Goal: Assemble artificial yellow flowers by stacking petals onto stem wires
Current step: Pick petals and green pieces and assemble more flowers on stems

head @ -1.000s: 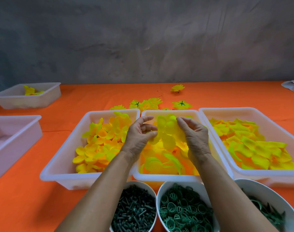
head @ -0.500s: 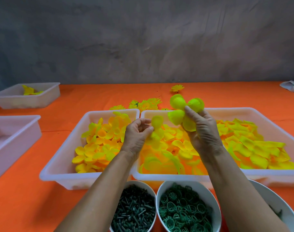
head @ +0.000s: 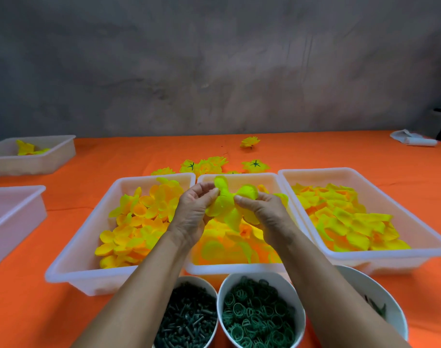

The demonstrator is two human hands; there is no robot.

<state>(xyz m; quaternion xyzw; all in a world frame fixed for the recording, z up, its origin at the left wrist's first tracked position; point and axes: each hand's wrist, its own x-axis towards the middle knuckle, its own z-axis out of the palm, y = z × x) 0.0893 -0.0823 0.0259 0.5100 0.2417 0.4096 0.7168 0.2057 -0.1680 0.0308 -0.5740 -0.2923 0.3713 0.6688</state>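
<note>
Three petal trays are set side by side: left (head: 71, 270), middle (head: 239, 268), right (head: 395, 257). Two more trays are seen at far left (head: 51, 156) and near left (head: 16, 222). Three bowls are counted at the near edge: pegs (head: 186, 320), rings (head: 259, 315), a third (head: 380, 302). A yellow petal piece (head: 227, 204) is pinched over the middle tray by both hands, left (head: 191, 217) and right (head: 267, 217), fingers closed on it. Loose flowers (head: 209, 165) are noted on the orange cloth (head: 26, 310); a grey wall (head: 214, 66) is seen behind.

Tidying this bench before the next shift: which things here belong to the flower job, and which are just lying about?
In use: petal piece held by both hands (left, right); three petal trays; bowls of green parts.
Lying about: white cloth; empty tray.
</note>
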